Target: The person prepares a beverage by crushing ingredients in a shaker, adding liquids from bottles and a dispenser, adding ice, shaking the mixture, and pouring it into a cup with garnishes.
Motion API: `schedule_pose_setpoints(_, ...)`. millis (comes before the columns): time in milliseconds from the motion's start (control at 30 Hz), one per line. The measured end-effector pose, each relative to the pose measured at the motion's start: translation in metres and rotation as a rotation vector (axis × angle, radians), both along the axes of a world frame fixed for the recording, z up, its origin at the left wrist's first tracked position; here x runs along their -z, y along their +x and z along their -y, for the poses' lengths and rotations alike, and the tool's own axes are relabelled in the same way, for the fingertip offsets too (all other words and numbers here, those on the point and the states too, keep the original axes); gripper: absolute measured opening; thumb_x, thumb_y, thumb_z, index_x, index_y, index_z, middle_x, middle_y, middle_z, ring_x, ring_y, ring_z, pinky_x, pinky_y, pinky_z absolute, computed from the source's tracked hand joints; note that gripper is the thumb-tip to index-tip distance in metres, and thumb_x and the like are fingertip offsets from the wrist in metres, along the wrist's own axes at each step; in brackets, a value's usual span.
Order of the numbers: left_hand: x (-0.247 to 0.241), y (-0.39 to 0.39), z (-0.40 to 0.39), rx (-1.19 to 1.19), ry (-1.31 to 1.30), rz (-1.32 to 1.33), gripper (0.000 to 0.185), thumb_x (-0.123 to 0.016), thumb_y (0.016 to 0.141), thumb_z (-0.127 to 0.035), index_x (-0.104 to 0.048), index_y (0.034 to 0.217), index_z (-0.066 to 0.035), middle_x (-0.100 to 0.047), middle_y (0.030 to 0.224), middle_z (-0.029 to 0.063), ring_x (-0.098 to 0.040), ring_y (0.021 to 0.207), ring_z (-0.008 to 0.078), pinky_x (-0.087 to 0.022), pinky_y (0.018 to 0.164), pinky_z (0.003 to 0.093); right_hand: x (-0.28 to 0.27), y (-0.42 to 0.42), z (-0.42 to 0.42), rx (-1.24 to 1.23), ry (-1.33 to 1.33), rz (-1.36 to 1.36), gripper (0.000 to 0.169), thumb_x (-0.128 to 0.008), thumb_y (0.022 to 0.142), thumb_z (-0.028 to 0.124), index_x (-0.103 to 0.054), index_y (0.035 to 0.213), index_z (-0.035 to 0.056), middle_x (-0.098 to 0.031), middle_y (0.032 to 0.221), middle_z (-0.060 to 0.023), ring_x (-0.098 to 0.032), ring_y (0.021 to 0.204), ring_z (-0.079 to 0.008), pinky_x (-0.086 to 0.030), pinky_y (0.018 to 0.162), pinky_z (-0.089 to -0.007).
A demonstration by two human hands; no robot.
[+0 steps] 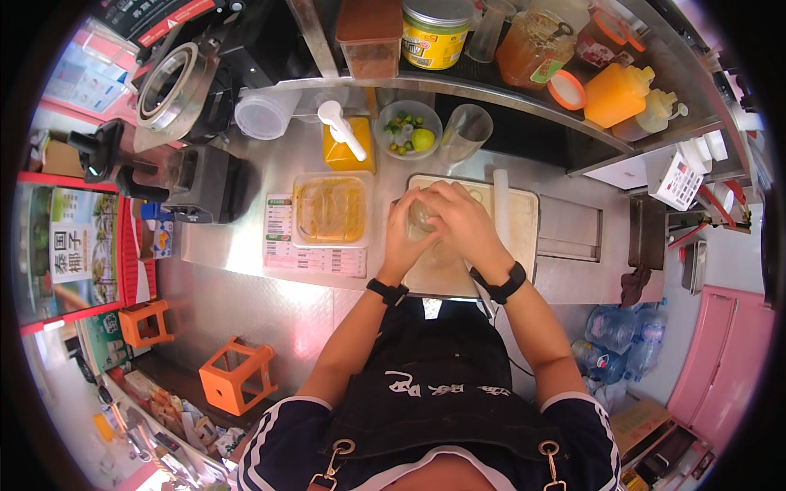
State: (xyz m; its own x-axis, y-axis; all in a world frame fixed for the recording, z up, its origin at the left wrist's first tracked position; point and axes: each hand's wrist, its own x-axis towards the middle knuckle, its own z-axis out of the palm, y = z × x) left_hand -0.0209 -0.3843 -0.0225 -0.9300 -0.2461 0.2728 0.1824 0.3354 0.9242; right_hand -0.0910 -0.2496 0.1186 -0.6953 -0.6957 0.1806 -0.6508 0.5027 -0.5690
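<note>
Both of my hands hold a clear, round cup or jar (421, 215) over a beige rectangular tray (522, 245) on the steel counter. My left hand (400, 230) grips its left side, and my right hand (460, 215) wraps around its right side and top. My fingers hide part of it, so I cannot tell whether it is lidded. A white cylinder (501, 205) lies along the tray's right part. Left of the tray, a clear plastic container (331, 210) with yellow contents rests on a printed sheet (316, 261). A handled tool, partly hidden, lies beside my right wrist.
Behind the tray stand a bowl of small green citrus (408, 130), an empty clear cup (465, 135) and a yellow container with a white pump (349, 147). A black blender-like machine (196, 184) occupies the left counter. A steel shelf (522, 101) with jars and bottles overhangs the back.
</note>
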Motion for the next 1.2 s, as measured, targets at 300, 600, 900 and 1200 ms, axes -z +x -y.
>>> schedule_pose_setpoints(300,0.009,0.028,0.003,-0.072,1.058,0.614,0.092,-0.087,0.078,-0.014,-0.032,0.150,-0.001,-0.037,0.154,0.0186,-0.043,0.139,0.0345,-0.039,0.114,0.0485,0.039,-0.014,-0.022,0.063,-0.292,0.618,0.061,-0.073,0.093,0.025,-0.054,0.149,0.0149,-0.060,0.143,-0.0084,-0.071,0.102,-0.0231,-0.059,0.082,-0.0321)
schedule_pose_setpoints(600,0.014,-0.029,0.010,0.290,0.398,0.344,0.084,-0.091,0.071,-0.006,-0.043,0.140,-0.002,-0.064,0.128,0.0146,-0.067,0.113,0.0254,-0.057,0.096,0.0400,0.035,-0.027,-0.032,0.100,-0.248,1.311,0.099,-0.074,0.087,0.057,-0.019,0.162,0.0210,-0.050,0.148,-0.0206,-0.073,0.088,-0.0272,-0.060,0.058,-0.0356)
schedule_pose_setpoints(900,-0.117,-0.014,-0.134,0.446,1.121,0.249,0.075,-0.069,0.091,-0.002,-0.030,0.154,-0.008,-0.044,0.152,0.0172,-0.049,0.137,0.0273,-0.046,0.113,0.0455,-0.009,0.040,-0.171,0.084,-0.720,0.718,0.102,-0.091,0.070,0.030,-0.038,0.155,0.0102,-0.018,0.167,-0.0203,-0.022,0.155,-0.0358,-0.026,0.123,-0.0476)
schedule_pose_setpoints(1200,-0.164,-0.040,-0.269,0.279,1.366,0.582,0.051,-0.048,0.105,-0.038,-0.049,0.145,-0.007,-0.060,0.136,0.0104,-0.061,0.123,0.0242,-0.051,0.104,0.0384,0.009,0.020,-0.298,0.156,-0.891,0.761,0.126,-0.099,0.051,0.050,-0.033,0.154,0.0227,-0.012,0.165,-0.0253,-0.018,0.152,-0.0482,-0.026,0.121,-0.0574)
